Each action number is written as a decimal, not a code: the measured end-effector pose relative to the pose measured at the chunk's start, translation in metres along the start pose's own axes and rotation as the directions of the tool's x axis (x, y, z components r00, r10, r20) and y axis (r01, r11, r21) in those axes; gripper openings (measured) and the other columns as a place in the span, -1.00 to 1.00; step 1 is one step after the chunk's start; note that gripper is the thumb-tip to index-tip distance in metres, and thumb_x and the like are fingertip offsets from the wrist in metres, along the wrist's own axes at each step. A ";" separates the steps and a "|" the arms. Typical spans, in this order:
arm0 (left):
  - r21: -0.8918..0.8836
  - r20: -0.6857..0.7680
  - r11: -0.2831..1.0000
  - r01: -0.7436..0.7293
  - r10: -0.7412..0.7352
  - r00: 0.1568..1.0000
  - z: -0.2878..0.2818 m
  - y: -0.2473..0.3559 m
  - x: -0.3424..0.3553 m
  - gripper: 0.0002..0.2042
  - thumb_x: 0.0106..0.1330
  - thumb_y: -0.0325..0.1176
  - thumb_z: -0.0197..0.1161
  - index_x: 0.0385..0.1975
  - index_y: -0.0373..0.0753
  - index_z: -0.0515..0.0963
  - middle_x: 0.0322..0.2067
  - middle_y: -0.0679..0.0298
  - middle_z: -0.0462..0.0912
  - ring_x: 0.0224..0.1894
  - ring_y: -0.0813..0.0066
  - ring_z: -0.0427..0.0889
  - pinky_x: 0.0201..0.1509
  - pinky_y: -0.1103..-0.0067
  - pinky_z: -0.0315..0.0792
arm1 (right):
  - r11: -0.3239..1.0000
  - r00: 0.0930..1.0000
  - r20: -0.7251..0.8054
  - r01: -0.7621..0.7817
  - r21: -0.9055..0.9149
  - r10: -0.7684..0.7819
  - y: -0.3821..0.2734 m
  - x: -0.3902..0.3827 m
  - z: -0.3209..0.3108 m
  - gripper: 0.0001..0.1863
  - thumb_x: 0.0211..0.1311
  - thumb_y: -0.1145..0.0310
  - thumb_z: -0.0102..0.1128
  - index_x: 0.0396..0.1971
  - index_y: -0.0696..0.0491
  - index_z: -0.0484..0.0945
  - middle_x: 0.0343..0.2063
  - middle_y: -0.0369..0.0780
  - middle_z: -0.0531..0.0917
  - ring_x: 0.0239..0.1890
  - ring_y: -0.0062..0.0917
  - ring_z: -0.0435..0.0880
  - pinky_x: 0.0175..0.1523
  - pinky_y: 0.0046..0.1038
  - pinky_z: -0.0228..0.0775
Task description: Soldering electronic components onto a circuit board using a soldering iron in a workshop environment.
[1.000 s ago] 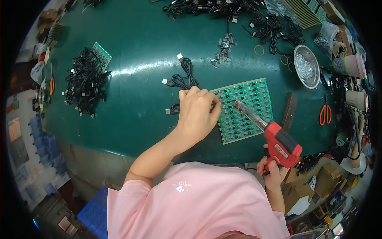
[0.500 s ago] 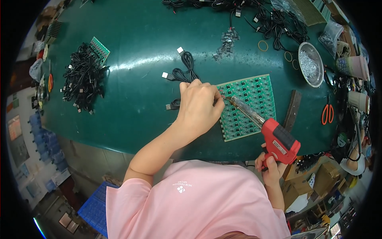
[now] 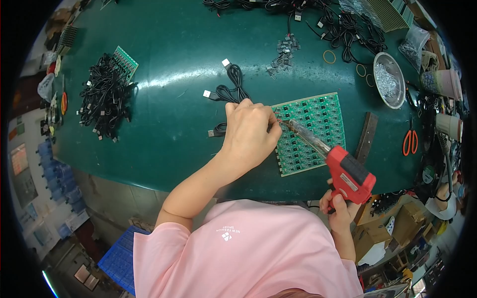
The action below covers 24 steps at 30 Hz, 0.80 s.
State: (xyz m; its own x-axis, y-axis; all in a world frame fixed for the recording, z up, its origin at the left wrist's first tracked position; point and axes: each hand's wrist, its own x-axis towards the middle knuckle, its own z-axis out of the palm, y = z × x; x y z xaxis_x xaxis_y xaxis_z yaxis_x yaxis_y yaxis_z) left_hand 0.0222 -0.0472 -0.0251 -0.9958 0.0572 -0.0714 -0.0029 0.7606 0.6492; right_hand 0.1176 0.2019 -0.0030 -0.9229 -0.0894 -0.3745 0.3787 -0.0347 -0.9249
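My right hand (image 3: 339, 211) is wrapped round the grip of a red and black soldering gun (image 3: 352, 175). The gun's metal tip slants to the upper left and reaches the left edge of a green panel of circuit boards (image 3: 318, 133). At that same edge my left hand (image 3: 248, 130) pinches the end of a black USB cable (image 3: 235, 75), close to the tip. The hand covers much of the cable, and its fingertips hide the exact contact. A second USB plug (image 3: 214, 133) shows from under the left side of this hand.
A heap of black cables (image 3: 105, 97) lies at the left. Small black components (image 3: 284, 55), rubber bands (image 3: 329, 57) and a metal bowl (image 3: 389, 79) of shiny bits are farther back. Right of the panel are a dark metal bar (image 3: 366, 136) and orange-handled scissors (image 3: 409, 142).
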 end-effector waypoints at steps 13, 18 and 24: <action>0.023 -0.017 0.999 -0.023 0.023 1.000 -0.001 0.000 -0.001 -0.94 0.03 -0.46 0.27 -0.60 -0.28 0.60 -0.64 0.30 0.56 -0.45 0.40 0.43 -0.19 0.47 0.15 | 0.993 0.998 -0.030 0.062 0.098 -0.060 -0.001 -0.001 0.002 -0.47 0.24 0.26 0.11 0.08 0.32 0.30 -0.59 -0.19 0.55 -0.69 -0.63 0.43 -0.59 -0.58 0.24; -0.009 -0.037 0.996 -0.087 0.087 0.996 -0.002 -0.003 -0.004 -0.97 0.04 -0.48 0.31 -0.52 -0.25 0.61 -0.61 0.33 0.55 -0.45 0.40 0.42 -0.19 0.47 0.15 | 0.974 0.985 -0.005 0.174 0.147 -0.175 0.008 0.018 0.007 -0.41 0.30 0.19 0.08 0.15 0.31 0.20 -0.42 -0.07 0.61 -0.53 -0.47 0.62 -0.20 -0.32 0.52; -0.003 -0.010 0.987 -0.163 0.163 0.987 -0.004 -0.003 -0.004 -0.94 0.06 -0.48 0.33 -0.46 -0.21 0.62 -0.58 0.35 0.54 -0.42 0.41 0.42 -0.16 0.47 0.15 | 0.965 0.966 -0.075 0.252 0.077 -0.247 0.017 0.028 0.018 -0.38 0.36 0.11 0.00 0.16 0.29 0.12 0.00 0.06 0.42 -0.25 -0.15 0.69 0.19 0.00 0.31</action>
State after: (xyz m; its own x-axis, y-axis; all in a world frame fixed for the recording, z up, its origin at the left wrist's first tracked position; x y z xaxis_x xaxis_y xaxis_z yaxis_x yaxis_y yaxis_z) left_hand 0.0255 -0.0527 -0.0238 -0.9838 0.1741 0.0430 0.1593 0.7389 0.6547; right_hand 0.0991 0.1809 -0.0279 -0.9904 -0.0032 -0.1385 0.1377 -0.1328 -0.9815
